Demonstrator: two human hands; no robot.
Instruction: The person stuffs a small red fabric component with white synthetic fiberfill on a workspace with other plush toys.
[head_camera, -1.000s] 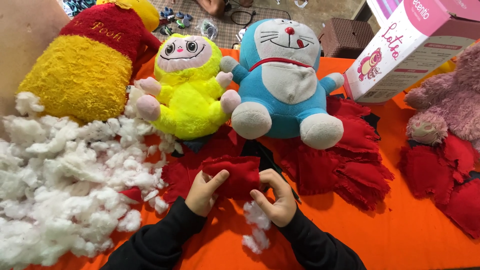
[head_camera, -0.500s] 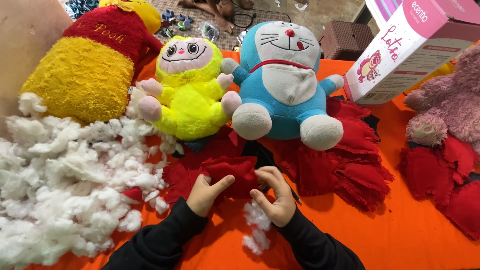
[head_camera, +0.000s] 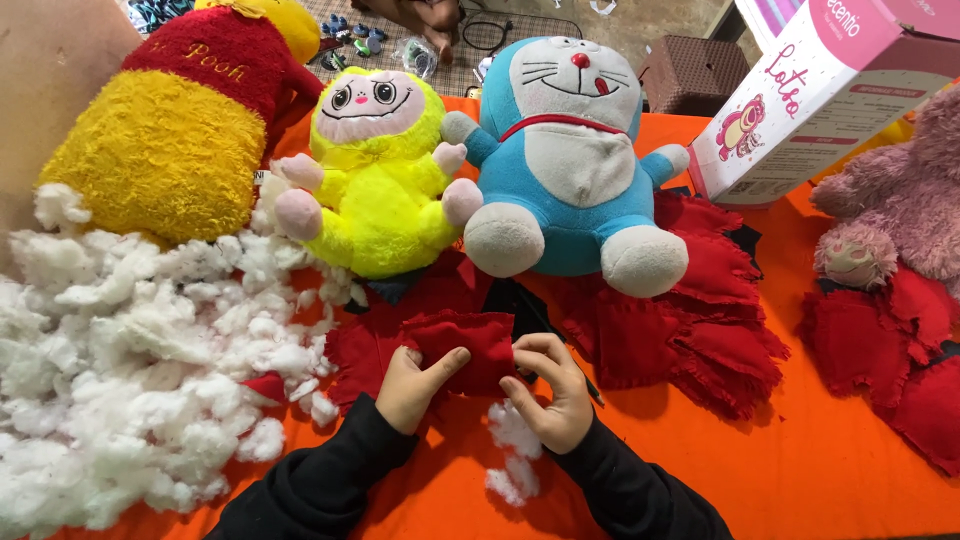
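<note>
Both my hands hold a small red fabric piece (head_camera: 468, 343) low in the middle of the orange table (head_camera: 800, 470). My left hand (head_camera: 415, 385) pinches its left edge, thumb on top. My right hand (head_camera: 555, 392) grips its right edge with curled fingers. A small tuft of white stuffing (head_camera: 512, 452) lies just below my hands. A large heap of white stuffing (head_camera: 130, 350) spreads at the left. Black sleeves cover both my forearms.
A yellow and red bear plush (head_camera: 170, 130), a neon yellow plush (head_camera: 385, 180) and a blue cat plush (head_camera: 570, 160) sit behind. Red fabric pieces (head_camera: 690, 340) lie right of my hands. A pink plush (head_camera: 900, 210) and a white and pink box (head_camera: 830, 90) stand far right.
My hands have shifted slightly on the red fabric piece, the left thumb now stretched across it. The plush toys and stuffing have not moved.
</note>
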